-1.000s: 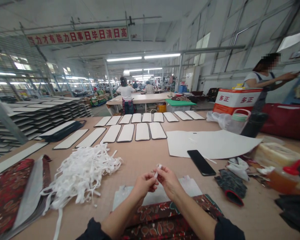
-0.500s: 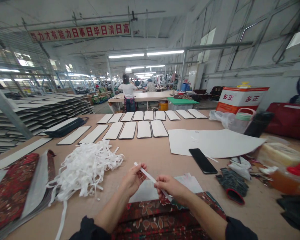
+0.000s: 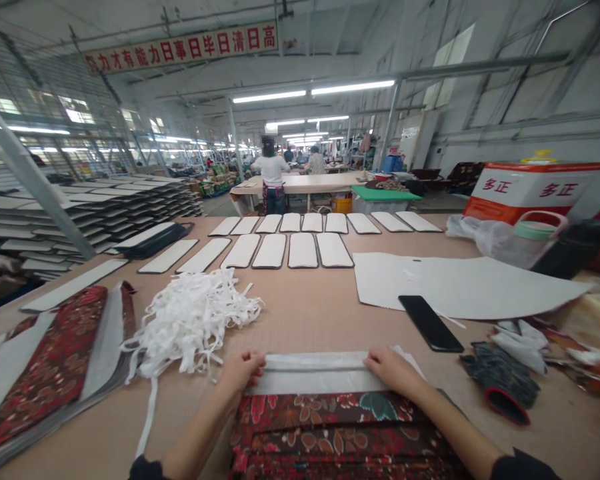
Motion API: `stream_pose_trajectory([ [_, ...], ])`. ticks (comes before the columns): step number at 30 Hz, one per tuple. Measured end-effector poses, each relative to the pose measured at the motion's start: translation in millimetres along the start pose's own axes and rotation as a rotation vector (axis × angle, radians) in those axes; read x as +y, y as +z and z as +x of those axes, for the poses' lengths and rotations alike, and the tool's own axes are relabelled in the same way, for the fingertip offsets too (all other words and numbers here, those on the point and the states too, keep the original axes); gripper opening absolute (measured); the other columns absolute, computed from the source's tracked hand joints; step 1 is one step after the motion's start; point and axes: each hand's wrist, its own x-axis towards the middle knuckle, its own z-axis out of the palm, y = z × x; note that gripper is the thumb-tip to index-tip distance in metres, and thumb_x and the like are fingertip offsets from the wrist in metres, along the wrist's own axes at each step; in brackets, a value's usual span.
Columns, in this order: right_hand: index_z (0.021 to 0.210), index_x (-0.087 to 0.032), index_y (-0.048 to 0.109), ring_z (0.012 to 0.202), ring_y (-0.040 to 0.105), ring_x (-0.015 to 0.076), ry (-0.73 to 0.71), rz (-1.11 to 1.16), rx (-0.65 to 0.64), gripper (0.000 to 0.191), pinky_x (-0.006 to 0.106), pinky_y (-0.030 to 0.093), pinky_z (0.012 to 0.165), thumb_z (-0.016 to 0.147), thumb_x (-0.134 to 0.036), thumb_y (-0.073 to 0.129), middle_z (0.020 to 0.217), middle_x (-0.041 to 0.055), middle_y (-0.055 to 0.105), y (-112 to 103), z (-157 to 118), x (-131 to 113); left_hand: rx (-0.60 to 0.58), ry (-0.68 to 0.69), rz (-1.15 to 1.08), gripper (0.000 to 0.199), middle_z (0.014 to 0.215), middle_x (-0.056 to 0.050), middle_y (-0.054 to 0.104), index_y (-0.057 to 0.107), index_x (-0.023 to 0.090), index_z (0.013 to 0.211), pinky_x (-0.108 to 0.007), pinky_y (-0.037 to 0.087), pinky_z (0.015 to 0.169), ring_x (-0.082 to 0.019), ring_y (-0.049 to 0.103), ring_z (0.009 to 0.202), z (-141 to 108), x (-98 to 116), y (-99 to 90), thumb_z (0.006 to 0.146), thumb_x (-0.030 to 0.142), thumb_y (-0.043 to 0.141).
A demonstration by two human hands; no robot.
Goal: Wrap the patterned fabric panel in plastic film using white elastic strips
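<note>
A narrow white strip [image 3: 315, 363] runs straight between my two hands, across the pale backing sheet [image 3: 305, 382] of a dark red floral fabric piece [image 3: 325, 427]. My left hand [image 3: 244, 371] pinches at the strip's left end, by the edge of the backing. At the other end, my right hand [image 3: 391, 368] has its fingers closed on the strip and rests over the backing's right part. The fingertips are partly hidden. A tangled heap of white strips [image 3: 195, 320] lies to the left, one tail hanging toward me.
More floral fabric [image 3: 55, 367] is stacked at the left. Pale panels with dark edges [image 3: 303, 250] stand in rows farther back. On the right are a large white sheet [image 3: 460, 287], a black phone [image 3: 430, 323] and a dark sleeve-like cloth [image 3: 500, 380]. A person [image 3: 271, 173] stands beyond the table.
My hands have moved apart and down to the backing, and the strip is now drawn out straight between them. The view has shifted, so the table's things appear farther right.
</note>
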Motion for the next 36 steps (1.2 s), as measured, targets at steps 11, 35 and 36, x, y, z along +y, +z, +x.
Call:
stream_pose_trajectory([
  [11,0.07,-0.018,0.058,0.078,0.057,0.0206,0.022,-0.129,-0.007,0.025,0.026,0.03,0.062,0.084,-0.027,0.04,0.078,0.0072,0.064,3,3,10,-0.094,0.153,0.535,0.023,0.045,0.005,0.042,0.06,0.013,0.06,-0.021,0.024,0.045,-0.009,0.036,0.045,12,0,-11.2,0.063,0.033,0.051],
  [35,0.072,-0.018,0.058,0.078,0.057,0.0206,0.073,-0.171,-0.002,0.026,0.026,0.029,0.06,0.085,-0.029,0.038,0.078,0.0059,0.064,-2,6,12,-0.072,0.218,1.02,0.019,0.066,-0.003,0.064,0.063,0.012,0.066,-0.023,0.034,0.056,-0.016,0.056,0.064,28,10,-8.2,0.068,0.02,0.046],
  [36,0.072,-0.018,0.057,0.078,0.057,0.0205,0.071,-0.168,-0.002,0.026,0.026,0.029,0.06,0.085,-0.029,0.038,0.077,0.0057,0.064,-2,6,13,-0.074,0.214,1.033,0.02,0.066,-0.004,0.064,0.064,0.012,0.066,-0.023,0.035,0.056,-0.016,0.057,0.065,28,10,-7.9,0.068,0.019,0.045],
])
